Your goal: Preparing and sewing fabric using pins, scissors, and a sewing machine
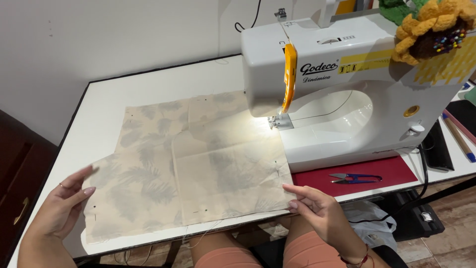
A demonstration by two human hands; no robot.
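On the white table [148, 87], left hand [62, 206] and right hand [315, 203] rest on the leaf-print fabric [188, 164] edges, fingers extended, loosely together, gripping nothing.

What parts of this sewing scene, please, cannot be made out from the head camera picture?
- Needle of the sewing machine: lost in the lamp glare, too small.
- Pins in the fabric: tiny dark specks; their count is unclear.
- Left hand: its palm is turned away, and the bottom edge cuts the forearm.
- Right hand: whether its fingertips pinch or only rest on the fabric edge is unclear.
- Thread snips: blades too small to judge.
- Pencils: cut off by the right edge.
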